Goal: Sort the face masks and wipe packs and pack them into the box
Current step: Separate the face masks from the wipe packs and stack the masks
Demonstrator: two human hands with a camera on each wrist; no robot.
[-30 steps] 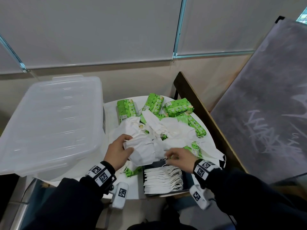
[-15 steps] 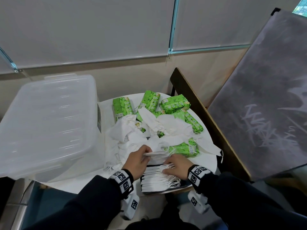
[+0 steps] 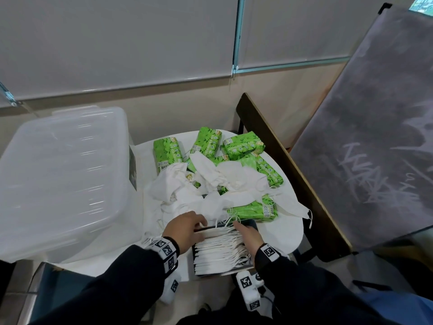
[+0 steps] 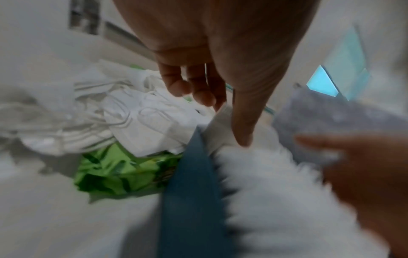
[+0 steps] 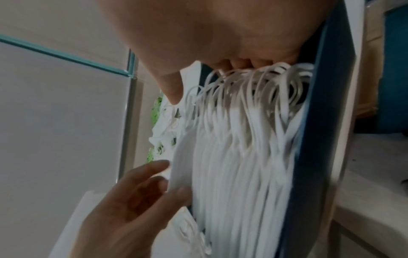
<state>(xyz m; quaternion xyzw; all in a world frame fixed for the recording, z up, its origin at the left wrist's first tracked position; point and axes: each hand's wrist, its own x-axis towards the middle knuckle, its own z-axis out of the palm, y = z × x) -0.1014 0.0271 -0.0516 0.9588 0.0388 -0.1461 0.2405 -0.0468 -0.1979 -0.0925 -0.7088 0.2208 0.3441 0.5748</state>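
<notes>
A small dark blue box stands at the table's near edge, with a row of folded white masks on edge inside it. My left hand touches the left end of the farthest mask, thumb pressing down beside the blue box wall. My right hand lies over the row's right end, its fingertips on the ear loops. Loose white masks lie heaped behind the box, among green wipe packs.
A large clear plastic bin with its lid on fills the left. The small round white table carries everything else. A dark wooden board and a grey chalkboard lean close on the right.
A second ago both hands held a loose mask up over the pile. They brought it down toward me, and it now stands at the far end of the row in the box.
</notes>
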